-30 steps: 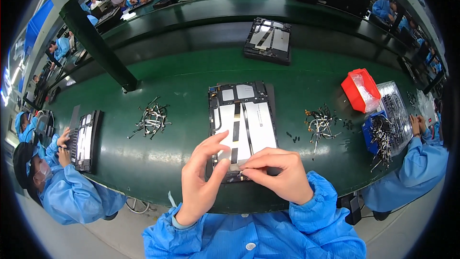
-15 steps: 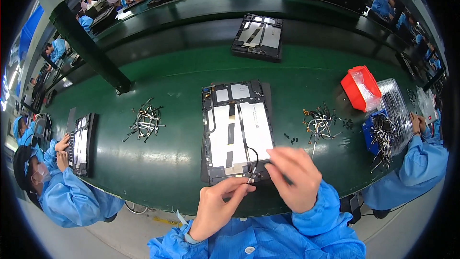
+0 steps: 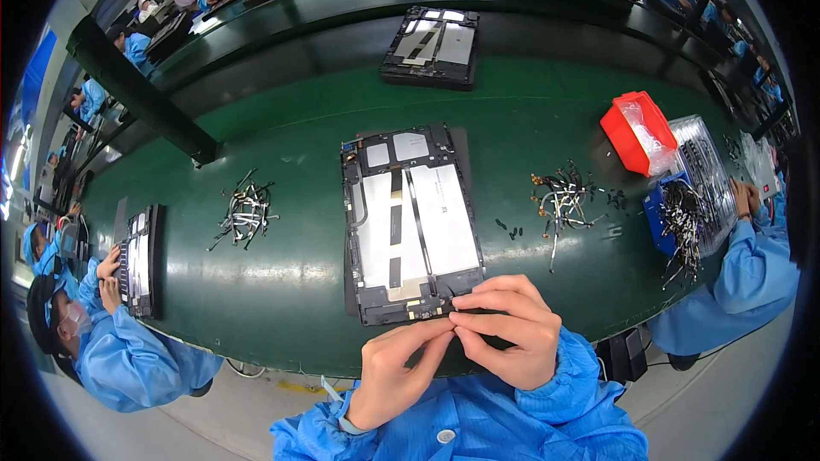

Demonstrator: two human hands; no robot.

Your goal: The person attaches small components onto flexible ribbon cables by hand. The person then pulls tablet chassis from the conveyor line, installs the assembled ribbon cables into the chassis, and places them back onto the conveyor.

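An opened tablet (image 3: pixel 441 205) lies before me, its white battery cells and black inner frame exposed. At its lower right edge, my left hand (image 3: pixel 397 369) is closed in a pinch, thumb and forefinger at the near rim. My right hand (image 3: pixel 519 335) has its thumb and fingertips drawn together at the same spot, touching the left fingertips. The thin black cable that showed in my left fingers a moment before is mostly covered by the fingertips now. What the right fingers grip is too small to make out.
Piles of short cables lie to the left (image 3: pixel 246 212) and right (image 3: pixel 565 196). Small black pieces (image 3: pixel 511 229) sit beside the tablet. Further right are a red bin (image 3: pixel 628 141) and a blue bin of cables (image 3: pixel 656 222). Another opened tablet (image 3: pixel 431 47) stands behind. Co-workers sit at both sides.
My right hand has moved left and down to meet my left fingertips at the tablet's lower edge. The black cable's raised loop no longer shows. The whole view has shifted slightly.
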